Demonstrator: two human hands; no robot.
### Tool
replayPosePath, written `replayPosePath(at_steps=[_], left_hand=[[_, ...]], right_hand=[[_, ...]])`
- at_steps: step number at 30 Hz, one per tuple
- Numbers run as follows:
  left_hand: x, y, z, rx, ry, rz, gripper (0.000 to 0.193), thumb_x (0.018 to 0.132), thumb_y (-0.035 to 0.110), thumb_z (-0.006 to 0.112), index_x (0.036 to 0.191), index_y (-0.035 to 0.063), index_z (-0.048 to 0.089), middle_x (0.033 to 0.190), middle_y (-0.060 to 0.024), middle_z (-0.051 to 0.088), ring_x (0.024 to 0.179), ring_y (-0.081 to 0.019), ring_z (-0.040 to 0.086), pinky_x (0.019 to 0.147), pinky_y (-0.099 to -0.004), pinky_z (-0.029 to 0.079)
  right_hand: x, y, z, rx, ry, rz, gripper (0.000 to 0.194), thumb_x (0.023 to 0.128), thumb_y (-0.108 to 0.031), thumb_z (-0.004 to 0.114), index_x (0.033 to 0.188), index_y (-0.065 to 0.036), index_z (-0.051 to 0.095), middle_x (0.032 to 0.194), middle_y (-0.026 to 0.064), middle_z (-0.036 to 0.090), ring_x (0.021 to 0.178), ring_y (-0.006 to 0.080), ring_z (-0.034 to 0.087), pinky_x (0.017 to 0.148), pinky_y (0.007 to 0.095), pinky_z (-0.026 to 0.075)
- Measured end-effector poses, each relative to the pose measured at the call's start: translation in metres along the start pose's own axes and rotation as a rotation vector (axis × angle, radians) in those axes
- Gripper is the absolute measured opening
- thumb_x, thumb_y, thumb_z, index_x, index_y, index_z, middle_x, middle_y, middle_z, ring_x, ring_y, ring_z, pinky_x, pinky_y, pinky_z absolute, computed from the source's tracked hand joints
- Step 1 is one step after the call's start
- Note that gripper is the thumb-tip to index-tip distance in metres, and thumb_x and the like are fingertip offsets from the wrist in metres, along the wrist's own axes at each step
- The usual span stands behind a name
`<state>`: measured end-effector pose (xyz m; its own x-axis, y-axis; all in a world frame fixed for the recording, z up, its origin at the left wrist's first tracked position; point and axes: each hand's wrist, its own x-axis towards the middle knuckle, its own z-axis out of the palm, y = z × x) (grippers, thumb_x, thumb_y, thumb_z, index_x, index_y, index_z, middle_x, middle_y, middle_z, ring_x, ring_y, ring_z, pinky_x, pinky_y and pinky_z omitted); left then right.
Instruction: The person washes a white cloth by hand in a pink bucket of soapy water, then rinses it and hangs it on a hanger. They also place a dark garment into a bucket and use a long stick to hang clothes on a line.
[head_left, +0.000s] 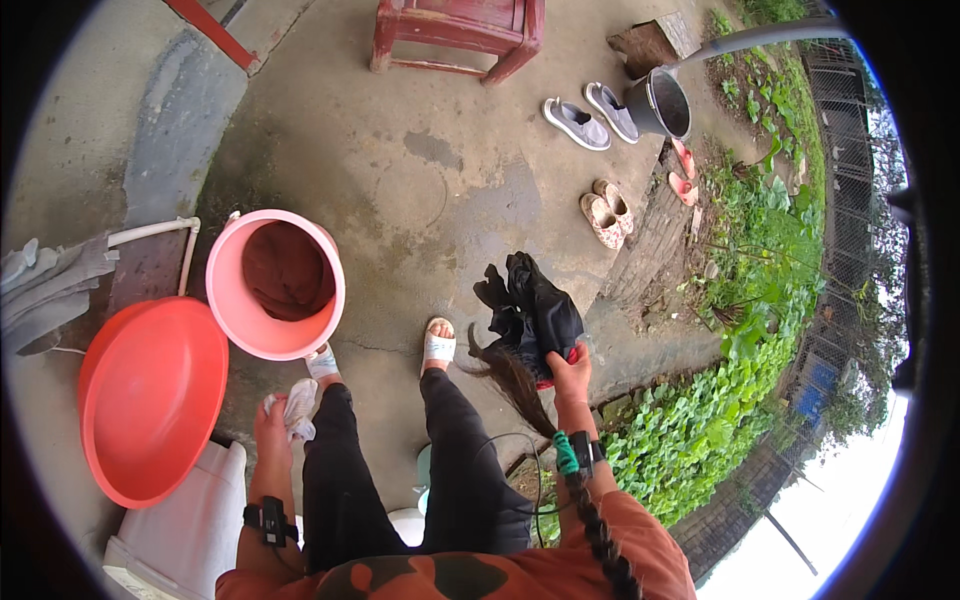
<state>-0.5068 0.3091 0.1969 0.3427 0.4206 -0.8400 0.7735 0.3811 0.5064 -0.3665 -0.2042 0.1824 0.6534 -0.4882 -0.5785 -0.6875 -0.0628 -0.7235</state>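
My left hand (274, 424) grips a small white cloth (301, 409), bunched up, beside my left leg. Out to the other side, my right hand (571, 375) is closed on a bundle of black cloth (536, 307) that hangs over the concrete; a bit of red shows at the grip. In front of my left foot stands a pink bucket (217, 289) with dark reddish-brown cloth (289, 270) inside. Left of it, a red plastic basin (150, 405) rests tilted, partly over a whitish appliance or box (184, 502). A long braid hangs across my right forearm.
A worn red wooden stool (457, 34) stands ahead. To the right are grey slip-on shoes (577, 124), patterned shoes (602, 221), pink slippers (682, 187) and a black bucket (641, 105). Green plants (697, 435) border the concrete, with a mesh fence (832, 225) behind. A white pipe (154, 231) juts out at left.
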Motion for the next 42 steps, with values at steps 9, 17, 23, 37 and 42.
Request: replayPosePath(at_steps=[9, 17, 23, 37, 42], left_hand=[[-0.124, 0.038, -0.109, -0.585, 0.173, 0.017, 0.030, 0.105, 0.039, 0.048, 0.106, 0.0129, 0.063, 0.085, -0.0012, 0.065, 0.067, -0.0163, 0.061, 0.050, -0.0302, 0.045], [-0.223, -0.035, -0.196, -0.840, 0.349, 0.054, 0.026, 0.100, 0.035, 0.052, 0.108, 0.0140, 0.066, 0.084, -0.0004, 0.068, 0.065, -0.0155, 0.063, 0.048, -0.0286, 0.043], [-0.233, -0.097, -0.254, -0.909, 0.502, -0.008, 0.021, 0.101, 0.034, 0.052, 0.101, 0.0166, 0.064, 0.082, 0.0009, 0.067, 0.063, -0.0146, 0.062, 0.045, -0.0284, 0.042], [-0.205, -0.042, -0.321, -1.036, 0.437, 0.124, 0.020, 0.098, 0.035, 0.059, 0.106, 0.0162, 0.061, 0.084, 0.0003, 0.064, 0.066, -0.0133, 0.062, 0.047, -0.0283, 0.045], [-0.199, 0.010, -0.319, -0.970, 0.425, 0.170, 0.022, 0.099, 0.032, 0.060, 0.110, 0.0134, 0.060, 0.087, -0.0006, 0.065, 0.068, -0.0131, 0.062, 0.051, -0.0283, 0.046]], right_hand=[[-0.153, -0.212, 0.048, -0.084, -0.789, -0.204, 0.033, 0.072, 0.002, 0.072, 0.094, -0.007, 0.050, 0.070, -0.0059, 0.048, 0.059, 0.0041, 0.045, 0.053, 0.0233, 0.041], [-0.264, -0.268, 0.137, -0.382, -0.910, -0.463, 0.035, 0.071, -0.010, 0.076, 0.102, -0.002, 0.061, 0.080, -0.0020, 0.058, 0.075, 0.0085, 0.055, 0.071, 0.0263, 0.050], [-0.339, -0.336, 0.153, -0.442, -1.069, -0.600, 0.034, 0.071, 0.004, 0.073, 0.100, -0.003, 0.058, 0.079, -0.0060, 0.053, 0.071, 0.0030, 0.048, 0.063, 0.0209, 0.043], [-0.463, -0.499, 0.169, -0.133, -1.336, -0.739, 0.047, 0.064, -0.003, 0.060, 0.111, 0.001, 0.056, 0.105, 0.0044, 0.064, 0.096, 0.0126, 0.060, 0.093, 0.0259, 0.045], [-0.462, -0.459, 0.223, -0.165, -1.459, -0.661, 0.046, 0.070, 0.009, 0.063, 0.115, 0.002, 0.056, 0.108, 0.0034, 0.064, 0.102, 0.0120, 0.060, 0.097, 0.0268, 0.044]])
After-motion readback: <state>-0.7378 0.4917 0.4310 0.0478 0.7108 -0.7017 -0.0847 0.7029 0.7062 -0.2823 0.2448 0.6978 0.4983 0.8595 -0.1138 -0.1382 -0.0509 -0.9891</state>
